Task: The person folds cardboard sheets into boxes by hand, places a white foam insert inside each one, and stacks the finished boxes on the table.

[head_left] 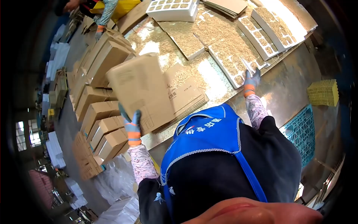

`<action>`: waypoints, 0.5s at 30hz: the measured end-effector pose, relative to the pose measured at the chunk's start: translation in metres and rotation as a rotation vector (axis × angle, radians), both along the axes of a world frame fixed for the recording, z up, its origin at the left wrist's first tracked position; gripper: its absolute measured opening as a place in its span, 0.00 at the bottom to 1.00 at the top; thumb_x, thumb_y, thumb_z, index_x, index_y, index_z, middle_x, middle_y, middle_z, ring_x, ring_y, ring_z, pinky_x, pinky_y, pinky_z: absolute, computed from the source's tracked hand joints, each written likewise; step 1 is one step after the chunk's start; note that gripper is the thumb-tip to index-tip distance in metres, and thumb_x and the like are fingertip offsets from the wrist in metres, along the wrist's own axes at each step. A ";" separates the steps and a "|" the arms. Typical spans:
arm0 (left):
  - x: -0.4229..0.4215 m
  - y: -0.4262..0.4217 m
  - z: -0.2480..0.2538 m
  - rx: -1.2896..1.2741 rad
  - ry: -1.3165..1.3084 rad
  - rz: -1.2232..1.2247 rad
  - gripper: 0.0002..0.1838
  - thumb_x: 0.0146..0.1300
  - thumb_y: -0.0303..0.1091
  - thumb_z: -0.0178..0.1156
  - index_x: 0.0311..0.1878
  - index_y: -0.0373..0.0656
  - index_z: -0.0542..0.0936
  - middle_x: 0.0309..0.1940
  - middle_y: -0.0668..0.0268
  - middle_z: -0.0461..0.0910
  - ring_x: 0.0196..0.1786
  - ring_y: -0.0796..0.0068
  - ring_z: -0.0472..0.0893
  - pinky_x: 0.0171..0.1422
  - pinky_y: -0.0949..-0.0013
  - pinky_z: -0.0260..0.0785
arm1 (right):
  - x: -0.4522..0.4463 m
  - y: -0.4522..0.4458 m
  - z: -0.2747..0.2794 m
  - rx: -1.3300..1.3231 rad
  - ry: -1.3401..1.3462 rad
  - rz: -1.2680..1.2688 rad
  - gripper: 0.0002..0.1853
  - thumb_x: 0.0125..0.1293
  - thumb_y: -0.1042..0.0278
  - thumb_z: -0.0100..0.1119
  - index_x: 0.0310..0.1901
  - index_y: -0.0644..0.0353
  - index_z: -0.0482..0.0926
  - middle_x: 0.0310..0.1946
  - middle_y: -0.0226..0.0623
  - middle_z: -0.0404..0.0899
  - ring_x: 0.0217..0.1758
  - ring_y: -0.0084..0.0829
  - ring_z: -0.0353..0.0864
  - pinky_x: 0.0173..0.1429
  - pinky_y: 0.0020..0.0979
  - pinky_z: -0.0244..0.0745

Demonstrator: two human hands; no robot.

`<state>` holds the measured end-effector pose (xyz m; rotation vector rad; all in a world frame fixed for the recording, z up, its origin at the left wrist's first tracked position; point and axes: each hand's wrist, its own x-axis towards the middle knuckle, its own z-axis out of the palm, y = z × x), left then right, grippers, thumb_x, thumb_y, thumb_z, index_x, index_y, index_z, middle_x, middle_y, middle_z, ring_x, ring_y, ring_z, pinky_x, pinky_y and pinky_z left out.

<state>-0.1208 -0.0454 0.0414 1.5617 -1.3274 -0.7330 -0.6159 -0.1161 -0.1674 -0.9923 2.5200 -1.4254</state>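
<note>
My left hand, in a grey glove with an orange-striped cuff, grips the near lower edge of a cardboard box. The box is tilted up at the table's left side. My right hand, gloved alike, is at the near rim of a white foam tray whose cells are filled with brown loose material. Its thumb and fingers are spread at the tray's corner. Flattened cardboard sheets lie stacked between my hands, partly behind the box.
Other foam trays stand at the table's far right, and one white tray at the back. Brown crumbs cover the tabletop. Packed boxes line the left side. Another person's gloved hand is beyond them. A teal plastic pallet is at right.
</note>
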 end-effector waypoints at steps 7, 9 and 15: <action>-0.026 0.000 -0.072 0.443 1.003 0.138 0.29 0.65 0.50 0.53 0.63 0.42 0.67 0.56 0.59 0.74 0.56 0.62 0.75 0.60 0.61 0.70 | 0.005 0.013 -0.073 0.039 -0.414 0.062 0.31 0.59 0.63 0.64 0.61 0.59 0.61 0.56 0.46 0.66 0.57 0.40 0.70 0.58 0.40 0.69; -0.033 0.000 -0.097 0.483 1.047 0.116 0.29 0.65 0.50 0.54 0.63 0.41 0.67 0.56 0.58 0.73 0.56 0.62 0.75 0.60 0.61 0.70 | 0.031 0.019 -0.067 -0.659 -1.254 0.030 0.30 0.56 0.90 0.55 0.57 0.54 0.58 0.56 0.48 0.63 0.46 0.43 0.77 0.50 0.45 0.80; -0.050 -0.007 -0.096 0.526 1.103 0.066 0.26 0.63 0.44 0.57 0.61 0.40 0.68 0.51 0.59 0.77 0.50 0.64 0.79 0.52 0.62 0.75 | 0.028 0.039 -0.015 -0.048 -1.404 0.272 0.39 0.57 0.73 0.62 0.68 0.43 0.55 0.50 0.41 0.77 0.44 0.40 0.81 0.37 0.42 0.82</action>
